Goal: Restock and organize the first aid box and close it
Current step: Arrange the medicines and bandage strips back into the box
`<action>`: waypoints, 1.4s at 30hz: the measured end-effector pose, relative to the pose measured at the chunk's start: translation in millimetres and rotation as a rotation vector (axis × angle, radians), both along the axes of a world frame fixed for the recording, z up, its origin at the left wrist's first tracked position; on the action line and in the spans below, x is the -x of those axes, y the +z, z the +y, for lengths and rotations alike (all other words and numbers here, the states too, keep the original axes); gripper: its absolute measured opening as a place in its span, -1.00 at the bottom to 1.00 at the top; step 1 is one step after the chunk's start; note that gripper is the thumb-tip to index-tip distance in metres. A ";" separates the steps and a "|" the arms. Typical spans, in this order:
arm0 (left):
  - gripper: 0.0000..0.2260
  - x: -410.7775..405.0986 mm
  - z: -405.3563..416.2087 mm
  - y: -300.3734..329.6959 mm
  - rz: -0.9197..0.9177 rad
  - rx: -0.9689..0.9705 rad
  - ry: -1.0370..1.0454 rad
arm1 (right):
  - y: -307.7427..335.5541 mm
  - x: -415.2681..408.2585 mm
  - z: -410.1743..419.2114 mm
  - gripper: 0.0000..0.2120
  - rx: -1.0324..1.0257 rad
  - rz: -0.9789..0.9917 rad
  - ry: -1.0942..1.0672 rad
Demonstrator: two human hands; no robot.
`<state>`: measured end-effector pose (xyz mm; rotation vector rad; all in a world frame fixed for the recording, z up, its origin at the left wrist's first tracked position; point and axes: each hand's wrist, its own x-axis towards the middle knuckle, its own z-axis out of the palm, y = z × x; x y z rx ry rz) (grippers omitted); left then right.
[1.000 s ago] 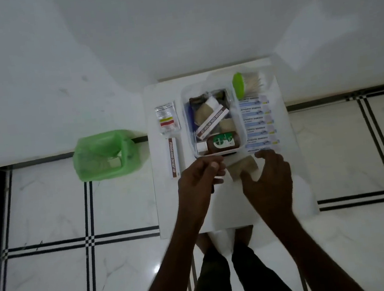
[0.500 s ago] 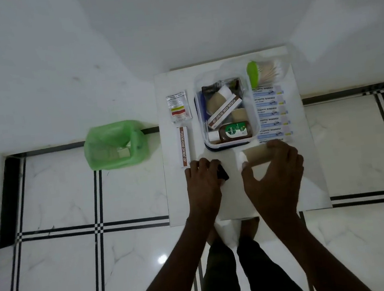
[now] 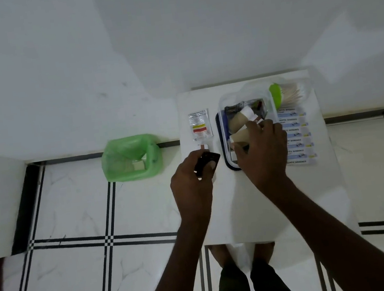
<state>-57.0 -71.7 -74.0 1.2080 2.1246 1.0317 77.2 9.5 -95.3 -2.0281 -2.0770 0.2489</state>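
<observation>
The clear first aid box [image 3: 221, 103] stands open on a small white table [image 3: 242, 211], holding a beige bandage roll [image 3: 237, 119], dark packets and a boxed tube. My right hand [image 3: 263, 153] is over the box's near half, shut on a second beige bandage roll [image 3: 239, 136] that it holds inside the box. My left hand [image 3: 193, 181] is left of the box, shut on a small dark packet [image 3: 208, 161]. It hides most of a long narrow carton [image 3: 203, 146].
A sachet with yellow and red stripes [image 3: 199, 125] lies left of the box. A row of antiseptic bandage strips [image 3: 296, 136] lies to its right, below a green-capped tub of cotton buds [image 3: 286, 95]. A green-lined bin [image 3: 131, 159] stands on the tiled floor.
My right hand lifted the beige roll from the table in front of the box and carried it into the box. My left hand moved left with the dark packet.
</observation>
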 end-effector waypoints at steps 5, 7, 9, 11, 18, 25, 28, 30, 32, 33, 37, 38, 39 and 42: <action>-0.81 6.0 15.1 2.6 -0.021 -0.020 -0.015 | -9.0 1.4 9.9 -0.57 0.099 -0.038 0.023; -0.79 6.9 25.8 5.6 0.015 -0.003 -0.039 | -10.0 -1.9 11.8 -0.56 0.120 -0.024 0.044; -0.78 10.5 47.0 9.4 0.096 -0.013 -0.091 | -9.1 -1.7 15.6 -0.58 0.120 0.025 0.080; -0.83 7.6 80.2 20.8 0.100 -0.054 -0.139 | -8.5 -5.3 24.8 -0.62 0.073 0.103 0.124; -0.73 -15.7 156.4 31.5 0.302 -0.068 -0.406 | -2.1 -27.5 21.8 -0.59 -0.103 0.142 0.165; -0.93 -20.8 168.5 4.5 0.812 -0.049 -0.485 | -4.6 -40.8 31.1 -0.54 -0.016 -0.022 0.225; -0.92 -18.3 170.4 -9.3 0.994 0.023 -0.540 | -13.2 -45.7 30.6 -0.50 0.019 -0.042 0.269; -0.94 -18.4 170.2 -13.5 1.074 0.059 -0.557 | -17.1 -47.9 29.0 -0.46 0.034 -0.070 0.280; -0.93 -21.6 171.9 -15.6 1.113 0.052 -0.562 | -20.6 -48.5 28.4 -0.43 0.046 -0.085 0.290; -0.91 -24.6 173.0 -16.3 1.114 0.037 -0.567 | -22.3 -49.3 28.8 -0.41 0.051 -0.086 0.297; -0.88 -30.7 171.8 -15.2 1.166 0.019 -0.583 | -23.8 -50.8 30.3 -0.26 0.083 -0.125 0.342; -0.89 -31.5 172.4 -15.4 1.155 0.025 -0.580 | -23.1 -51.4 30.5 -0.21 0.086 -0.132 0.343; -0.89 -30.3 172.6 -15.1 1.121 0.021 -0.569 | -22.6 -50.7 30.3 -0.18 0.092 -0.129 0.344; -0.84 -24.2 167.0 -14.1 0.911 -0.010 -0.488 | -19.8 -51.1 28.9 -0.19 0.087 -0.091 0.328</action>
